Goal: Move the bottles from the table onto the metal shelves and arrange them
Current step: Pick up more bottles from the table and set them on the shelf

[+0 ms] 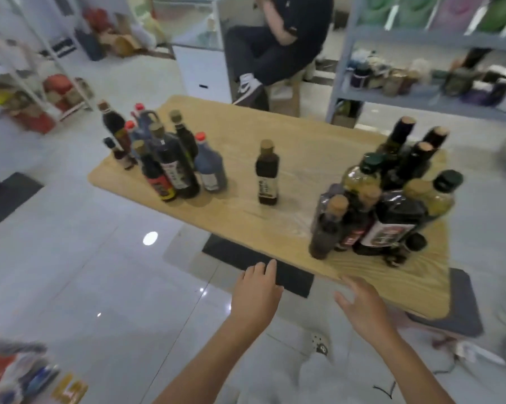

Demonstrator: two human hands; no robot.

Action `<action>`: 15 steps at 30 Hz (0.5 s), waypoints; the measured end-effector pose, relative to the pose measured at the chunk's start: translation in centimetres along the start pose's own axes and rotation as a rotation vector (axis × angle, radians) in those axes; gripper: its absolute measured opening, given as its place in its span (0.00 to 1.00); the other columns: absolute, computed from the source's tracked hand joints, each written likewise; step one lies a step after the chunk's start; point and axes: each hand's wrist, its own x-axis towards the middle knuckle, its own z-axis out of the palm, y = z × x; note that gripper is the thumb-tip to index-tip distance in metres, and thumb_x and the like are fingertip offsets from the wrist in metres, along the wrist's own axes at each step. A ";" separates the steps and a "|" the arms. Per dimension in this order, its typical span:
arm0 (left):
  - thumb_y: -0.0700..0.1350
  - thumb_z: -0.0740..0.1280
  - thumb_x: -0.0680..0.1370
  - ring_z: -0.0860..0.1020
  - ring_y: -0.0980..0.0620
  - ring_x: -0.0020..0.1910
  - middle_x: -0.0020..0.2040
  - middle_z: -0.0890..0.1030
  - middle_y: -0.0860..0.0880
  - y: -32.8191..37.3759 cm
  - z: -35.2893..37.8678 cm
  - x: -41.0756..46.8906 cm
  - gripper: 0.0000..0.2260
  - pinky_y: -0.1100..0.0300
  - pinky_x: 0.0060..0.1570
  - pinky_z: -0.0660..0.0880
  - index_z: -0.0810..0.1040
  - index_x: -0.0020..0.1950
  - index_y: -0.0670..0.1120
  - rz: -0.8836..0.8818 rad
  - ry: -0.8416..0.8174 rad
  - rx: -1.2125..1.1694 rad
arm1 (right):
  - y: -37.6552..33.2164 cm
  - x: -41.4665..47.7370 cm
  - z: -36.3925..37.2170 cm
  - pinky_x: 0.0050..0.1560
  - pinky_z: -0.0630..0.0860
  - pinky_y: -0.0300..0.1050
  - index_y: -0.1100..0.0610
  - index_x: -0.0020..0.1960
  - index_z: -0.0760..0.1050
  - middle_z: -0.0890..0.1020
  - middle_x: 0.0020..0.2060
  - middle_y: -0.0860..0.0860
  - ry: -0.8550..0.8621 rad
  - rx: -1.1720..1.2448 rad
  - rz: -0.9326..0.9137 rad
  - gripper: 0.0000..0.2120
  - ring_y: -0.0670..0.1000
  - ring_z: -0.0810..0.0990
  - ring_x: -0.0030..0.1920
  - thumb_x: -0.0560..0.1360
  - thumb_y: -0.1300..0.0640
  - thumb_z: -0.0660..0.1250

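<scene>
A low wooden table (289,158) carries three sets of bottles. Several dark and blue bottles (164,158) with red or gold caps cluster at its left end. One dark bottle (267,174) stands alone in the middle. Several dark and olive-green bottles (389,196) crowd the right end. My left hand (256,290) hovers open just short of the table's near edge, holding nothing. My right hand (362,304) is also open with fingers spread, at the near edge below the right cluster, and it is empty too.
A metal shelf (421,97) with jars and goods stands at the back right, another white rack (50,91) at the back left. A seated person (275,45) is behind the table. Dark mats (257,260) lie on the glossy tiled floor. Packets (21,371) sit bottom left.
</scene>
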 end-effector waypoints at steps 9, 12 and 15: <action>0.51 0.73 0.71 0.70 0.54 0.65 0.67 0.70 0.53 10.0 1.4 8.8 0.33 0.61 0.58 0.68 0.61 0.71 0.52 -0.121 0.075 -0.616 | 9.3 4.7 -8.3 0.52 0.72 0.50 0.57 0.66 0.70 0.76 0.63 0.55 0.216 0.105 0.260 0.22 0.57 0.75 0.60 0.75 0.52 0.67; 0.49 0.76 0.68 0.73 0.53 0.61 0.61 0.73 0.52 11.2 2.8 10.9 0.31 0.58 0.58 0.72 0.65 0.66 0.49 -0.237 0.171 -0.683 | 11.0 6.9 -9.8 0.53 0.75 0.52 0.57 0.68 0.66 0.75 0.63 0.54 0.229 0.199 0.269 0.28 0.56 0.75 0.61 0.72 0.53 0.71; 0.45 0.78 0.66 0.74 0.52 0.58 0.57 0.75 0.53 11.6 3.7 12.1 0.30 0.53 0.57 0.74 0.67 0.63 0.49 -0.277 0.205 -0.702 | 11.5 8.8 -10.3 0.53 0.73 0.48 0.56 0.67 0.67 0.76 0.62 0.53 0.193 0.258 0.198 0.30 0.55 0.75 0.60 0.69 0.57 0.74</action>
